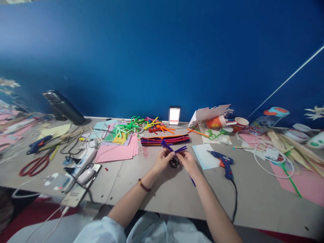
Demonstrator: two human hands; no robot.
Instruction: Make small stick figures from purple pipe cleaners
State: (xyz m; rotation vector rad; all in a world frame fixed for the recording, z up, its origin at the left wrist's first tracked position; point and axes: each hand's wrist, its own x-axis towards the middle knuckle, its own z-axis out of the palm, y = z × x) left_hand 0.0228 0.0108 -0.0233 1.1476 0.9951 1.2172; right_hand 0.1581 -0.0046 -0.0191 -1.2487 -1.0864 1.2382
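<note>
Both hands come together over the front middle of the table, pinching a purple pipe-cleaner piece (165, 145) with a rounded, wound end and loose strands. My left hand (162, 160) has its fingers closed on its left side. On the right side, my right hand (186, 161) is closed on it too, and a purple strand hangs below that wrist. Beneath the fingers lie scissors with dark handles (173, 164), partly hidden. Just beyond is a banded bundle of dark, red and purple pipe cleaners (164, 139).
A blue glue gun (224, 161) rests on the right, its cord running off the front edge. Pink paper sheets (115, 153), a power strip (81, 163) and red-handled scissors (35, 166) lie left. Green pipe-cleaner shapes (133, 125) and a phone (174, 115) are behind.
</note>
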